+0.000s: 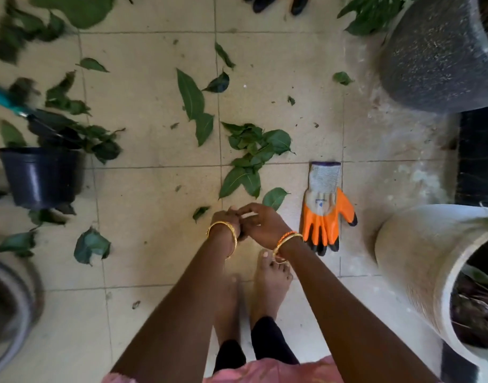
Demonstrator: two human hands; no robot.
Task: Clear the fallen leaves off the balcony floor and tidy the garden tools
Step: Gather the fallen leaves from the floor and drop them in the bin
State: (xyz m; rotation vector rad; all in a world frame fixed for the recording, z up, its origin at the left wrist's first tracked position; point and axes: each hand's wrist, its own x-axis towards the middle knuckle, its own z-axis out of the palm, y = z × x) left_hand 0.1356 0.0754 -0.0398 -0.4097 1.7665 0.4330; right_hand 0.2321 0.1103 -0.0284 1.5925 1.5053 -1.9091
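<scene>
My left hand (pixel 226 220) and right hand (pixel 260 223) meet at centre frame, fingers curled together; what they pinch I cannot tell. Glossy leaves (pixel 248 150) litter matte tiles (pixel 154 230); a rubber-dipped knit glove (pixel 324 208) lies right.

The left hand (pixel 226 221) and right hand (pixel 262 223) meet fingertip to fingertip; whether they hold anything cannot be told. At nine o'clock, the teal-handled shears (pixel 21 111) are blurred and cut by the edge. At twelve, a dark glove pair (pixel 276 2) is cropped.
</scene>
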